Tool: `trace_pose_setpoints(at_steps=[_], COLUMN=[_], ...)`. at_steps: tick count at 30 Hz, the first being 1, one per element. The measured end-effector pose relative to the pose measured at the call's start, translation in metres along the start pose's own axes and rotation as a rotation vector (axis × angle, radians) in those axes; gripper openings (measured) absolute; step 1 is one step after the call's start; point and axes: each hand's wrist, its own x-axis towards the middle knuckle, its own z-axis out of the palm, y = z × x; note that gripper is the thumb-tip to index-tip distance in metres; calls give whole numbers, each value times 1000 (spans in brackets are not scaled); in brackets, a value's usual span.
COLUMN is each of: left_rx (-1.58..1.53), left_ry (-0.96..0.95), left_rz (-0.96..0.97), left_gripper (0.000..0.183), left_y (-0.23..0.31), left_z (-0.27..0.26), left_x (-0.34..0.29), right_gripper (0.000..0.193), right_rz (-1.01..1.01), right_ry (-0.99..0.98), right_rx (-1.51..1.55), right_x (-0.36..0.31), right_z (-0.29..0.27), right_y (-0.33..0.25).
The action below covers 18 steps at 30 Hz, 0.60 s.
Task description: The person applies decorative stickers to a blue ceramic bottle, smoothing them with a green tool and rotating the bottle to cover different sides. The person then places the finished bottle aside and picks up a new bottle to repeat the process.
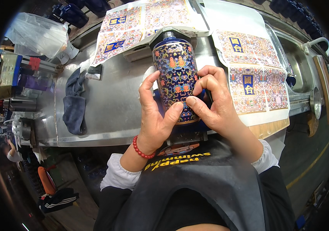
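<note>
Left hand [153,115] and right hand [219,101], half curled, are holding the bottle [177,73] between them, its long axis pointing away

my left hand [153,121]: some fingers hidden from me; bottle [176,77]: far side hidden; dark blue bottles [98,5], upper left: cut off by the top edge; person [14,154], far left: too small and blurred for me to tell what they do

metal bench [110,104] | dark cloth [74,111], left | patterned sheet [120,36], far side | second sheet [255,69], right
</note>
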Motion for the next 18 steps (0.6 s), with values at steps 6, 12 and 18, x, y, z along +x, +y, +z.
trace_pose_setpoints(at_steps=[6, 12, 18], left_rx=[-44, -92, -115], left_ry=[-1, -28, -49], left_rz=[-36, -28, -20], left_gripper=[75, 72, 69], left_y=[-1, 2, 3], left_z=[-1, -1, 1], left_x=[1, 0, 2], right_gripper=[24, 22, 21], right_rz=[6, -10, -10], right_ry=[10, 48, 41], right_rx=[8, 33, 57], right_x=[0, 1, 1], right_z=[1, 1, -1], right_y=[-1, 1, 2])
